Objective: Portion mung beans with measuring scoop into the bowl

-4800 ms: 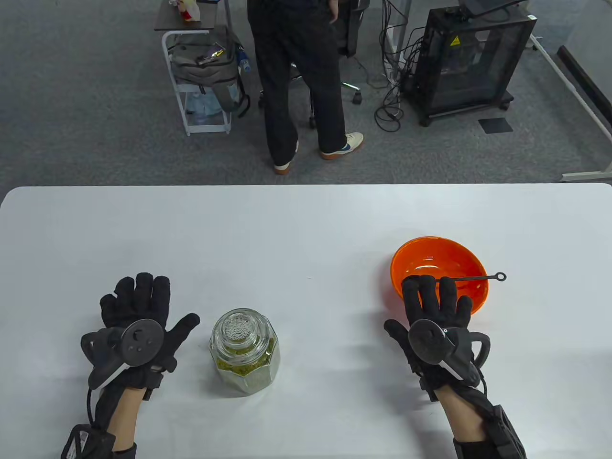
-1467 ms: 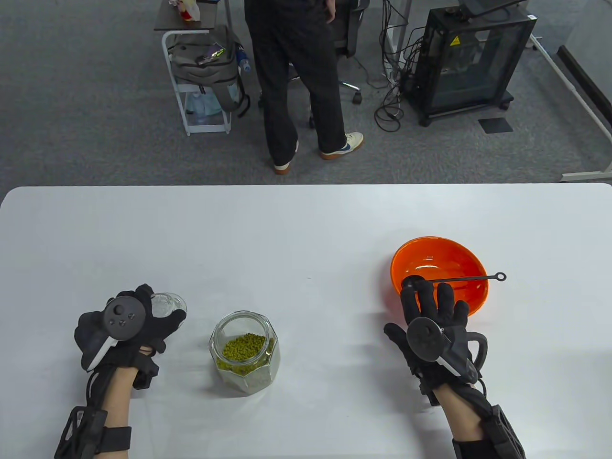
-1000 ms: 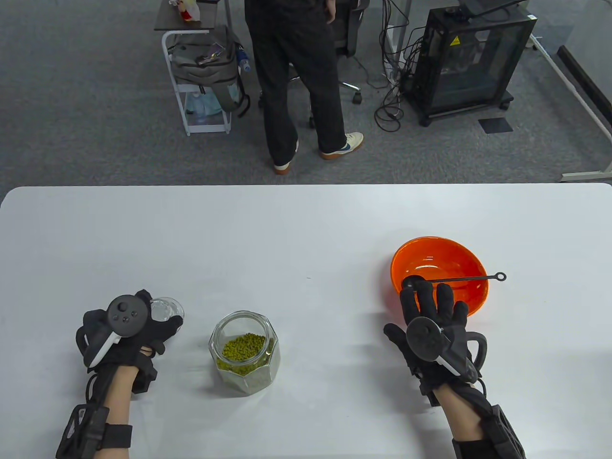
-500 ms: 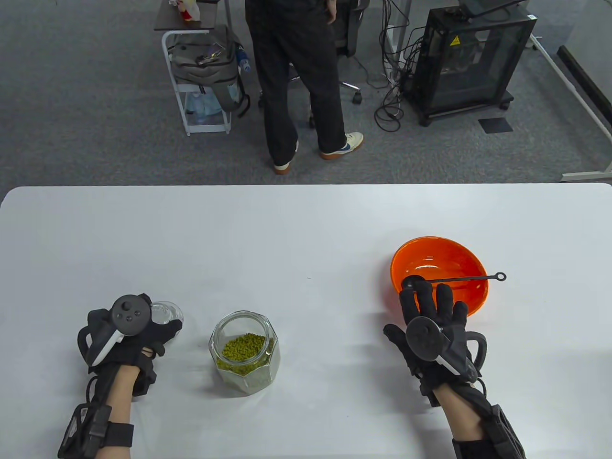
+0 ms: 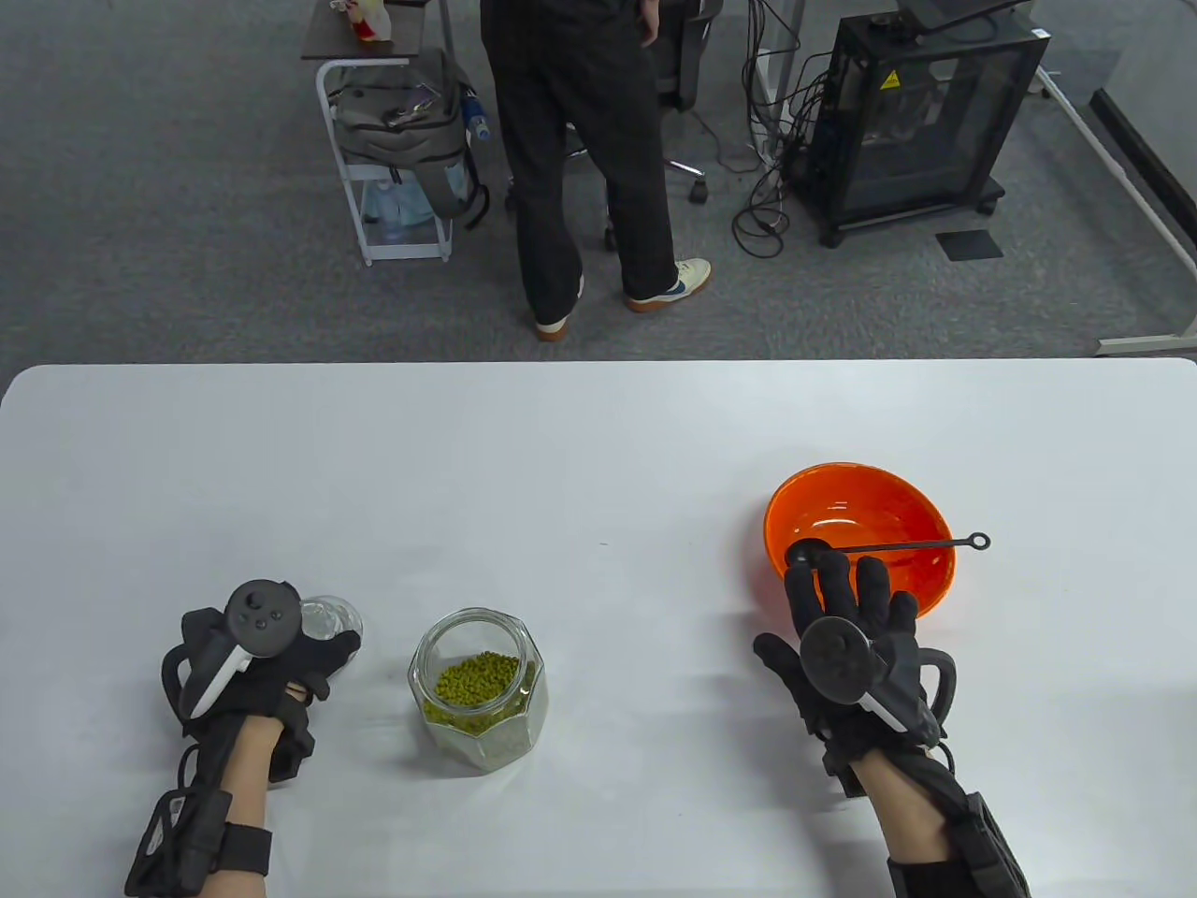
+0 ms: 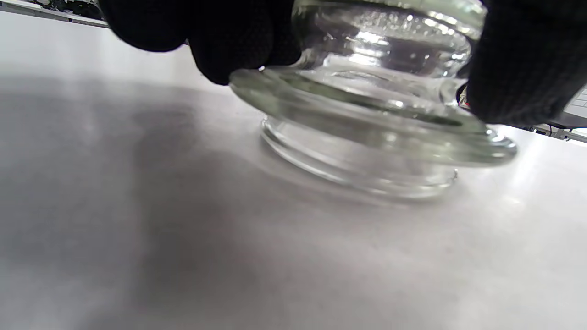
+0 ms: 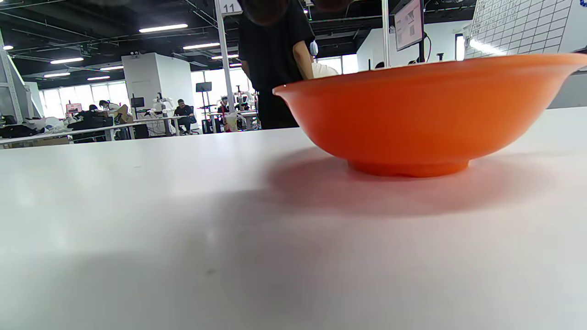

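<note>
An open glass jar [image 5: 477,687] holds green mung beans [image 5: 472,675] at the table's near middle. To its left, my left hand [image 5: 313,645] grips the jar's glass lid [image 5: 329,619]. In the left wrist view the lid [image 6: 367,119] sits low on the table, with fingers [image 6: 229,41] and thumb curled round its knob. An orange bowl [image 5: 870,482] stands at the right, seen from the side in the right wrist view [image 7: 426,110]. A black long-handled measuring scoop [image 5: 907,544] lies across the bowl. My right hand [image 5: 846,585] lies flat, its fingertips at the bowl's near rim.
The white table [image 5: 598,440] stretches wide behind the jar and bowl. Beyond its far edge a person [image 5: 589,159] stands on the carpet, with a cart carrying a bag [image 5: 397,140] to the left and a black cabinet [image 5: 916,112] to the right.
The lid has come off the jar: my left hand lifted it, carried it left and lowered it to the table. My right hand has hardly moved.
</note>
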`<state>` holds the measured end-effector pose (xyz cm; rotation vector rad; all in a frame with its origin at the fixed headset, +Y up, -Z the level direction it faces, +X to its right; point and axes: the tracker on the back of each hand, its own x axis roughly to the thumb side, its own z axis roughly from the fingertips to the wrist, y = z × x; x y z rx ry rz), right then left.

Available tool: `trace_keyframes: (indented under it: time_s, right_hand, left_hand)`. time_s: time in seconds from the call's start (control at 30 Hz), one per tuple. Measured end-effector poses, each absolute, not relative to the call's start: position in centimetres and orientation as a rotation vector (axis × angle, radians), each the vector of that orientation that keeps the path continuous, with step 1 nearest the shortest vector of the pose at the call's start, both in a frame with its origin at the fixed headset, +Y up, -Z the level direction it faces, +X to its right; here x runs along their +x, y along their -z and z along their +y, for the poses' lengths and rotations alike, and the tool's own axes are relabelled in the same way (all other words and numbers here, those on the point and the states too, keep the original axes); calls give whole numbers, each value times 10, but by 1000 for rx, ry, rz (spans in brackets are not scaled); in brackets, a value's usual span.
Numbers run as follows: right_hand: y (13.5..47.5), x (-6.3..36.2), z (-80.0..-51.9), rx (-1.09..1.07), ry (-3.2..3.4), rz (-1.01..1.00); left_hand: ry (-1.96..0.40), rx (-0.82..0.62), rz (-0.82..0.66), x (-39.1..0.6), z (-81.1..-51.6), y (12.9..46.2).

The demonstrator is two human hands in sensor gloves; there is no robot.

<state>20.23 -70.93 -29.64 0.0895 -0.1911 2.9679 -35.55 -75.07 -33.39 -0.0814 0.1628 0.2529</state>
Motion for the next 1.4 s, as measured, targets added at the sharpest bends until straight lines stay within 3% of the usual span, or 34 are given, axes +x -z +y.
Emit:
trace_keyframes:
  time_s: [0.2, 0.53, 0.83, 1.4]
  right_hand:
    - [297, 204, -712, 73, -2978, -178]
    - [299, 205, -712, 51, -2981, -165]
    - [299, 221, -705, -64, -2931, -225]
    - [299, 269, -702, -549, -2800, -350]
  left_hand:
    - [-233, -121, 141, -356, -749, 332]
    - [-416, 190, 20, -343, -696, 305]
    - [-595, 260, -117, -323, -676, 290]
    - [-762, 222, -345, -291, -668, 280]
